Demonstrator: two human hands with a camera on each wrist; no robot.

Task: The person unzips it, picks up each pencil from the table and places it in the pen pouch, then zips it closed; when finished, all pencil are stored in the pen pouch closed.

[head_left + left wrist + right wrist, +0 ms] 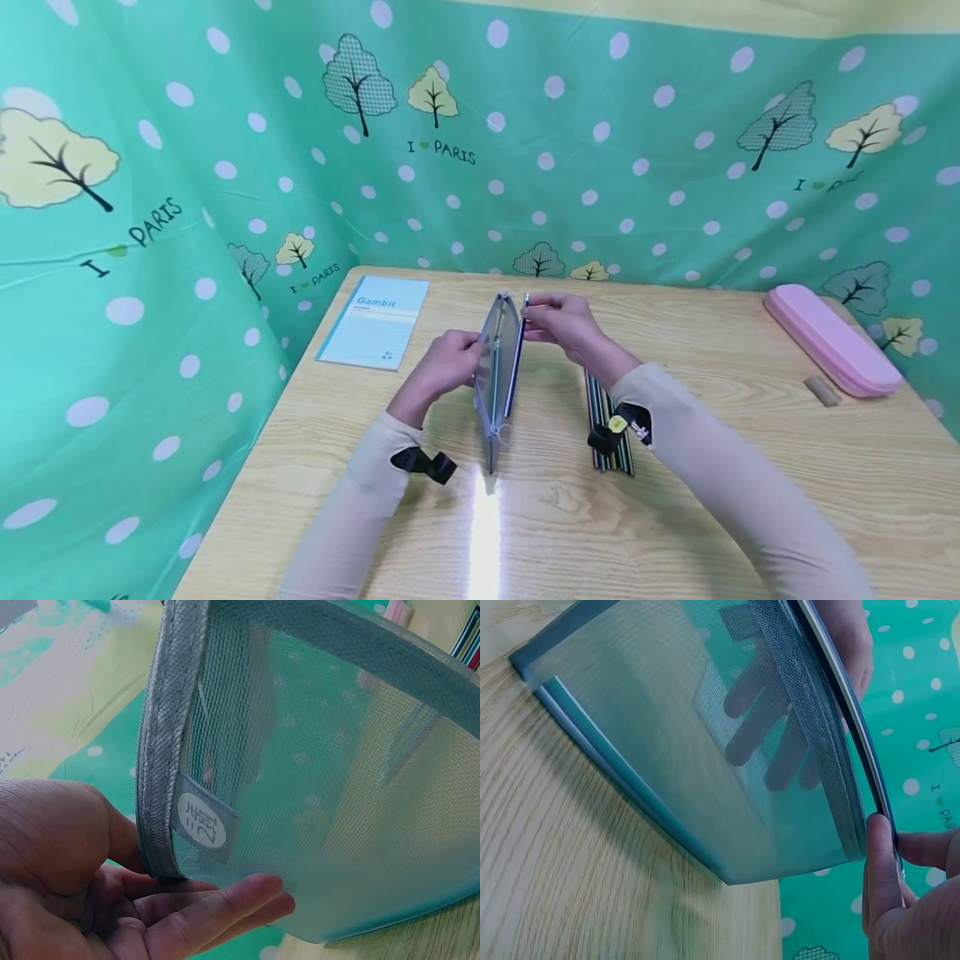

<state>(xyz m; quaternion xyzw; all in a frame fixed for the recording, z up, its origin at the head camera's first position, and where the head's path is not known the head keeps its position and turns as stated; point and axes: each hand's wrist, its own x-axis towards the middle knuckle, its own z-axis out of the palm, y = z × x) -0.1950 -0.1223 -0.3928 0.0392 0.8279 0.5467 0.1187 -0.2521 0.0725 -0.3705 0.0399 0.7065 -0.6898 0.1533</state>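
- Two bare hands work above a wood-grain bench, with a grey mesh zip pouch between them, held on edge near the bench's middle, its zipped mouth parted and facing up.
- The left hand holds the pouch by its left side; through the mesh, its fingers show spread against the far wall in the right wrist view.
- The right hand pinches a dark pencil near its far end, thumb against fingers; the pencil lies along the outside of the pouch's right rim.
- Inside the pouch is a slim teal stick, probably a pencil.
- A small cloth label sits by the pouch's zip edge, bearing a white oval with characters turned sideways; I cannot read them surely.
- "Gambit" is printed across the pale blue cover of a notebook at the bench's far left; the lettering in its lower corner is too small to read.
- "I", a green heart, then "PARIS" repeats under printed trees on the green dotted curtain behind.
- More pencils lie side by side, partly beneath the right forearm.
- At far right, a pink pencil case lies just beside a small grey-brown block.
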